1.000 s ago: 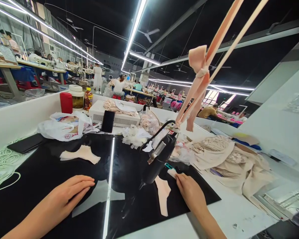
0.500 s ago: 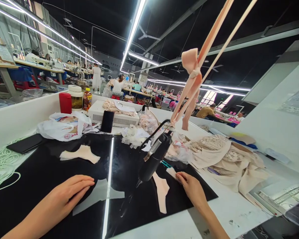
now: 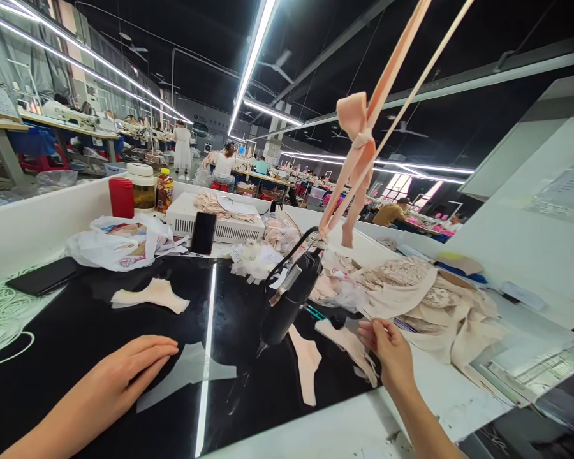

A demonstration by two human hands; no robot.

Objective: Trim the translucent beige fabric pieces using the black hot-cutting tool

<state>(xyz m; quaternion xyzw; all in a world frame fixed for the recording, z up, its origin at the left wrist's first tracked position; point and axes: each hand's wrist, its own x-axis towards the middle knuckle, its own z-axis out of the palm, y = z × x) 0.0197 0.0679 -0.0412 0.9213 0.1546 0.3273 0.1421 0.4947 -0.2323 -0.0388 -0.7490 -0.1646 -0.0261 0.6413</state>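
Note:
My left hand (image 3: 129,370) lies flat on the black work surface (image 3: 249,421), its fingers stretched out beside a translucent cut piece (image 3: 189,373). My right hand (image 3: 390,350) is at the right edge of this surface, with thumb and fingers pinched together. Whatever is in them is too small or hidden to make out. Just left of it lie beige fabric pieces (image 3: 347,344), partly overlapping. Another beige cut piece (image 3: 307,366) lies nearer the middle. Between my hands hangs a black handheld tool (image 3: 291,296) with a pointed tip, tied to a pink fabric strap (image 3: 363,146).
A beige fabric piece (image 3: 150,295) lies far left on the black surface. Behind stand a phone (image 3: 203,233), a white plastic bag (image 3: 117,242) and a white box (image 3: 176,220). Teal tweezers (image 3: 314,312) lie behind the tool. Beige fabric (image 3: 440,306) is heaped at right.
My right hand has moved right, off the beige pieces, which now show more fully. My left hand stays in place. The whole view has shifted slightly.

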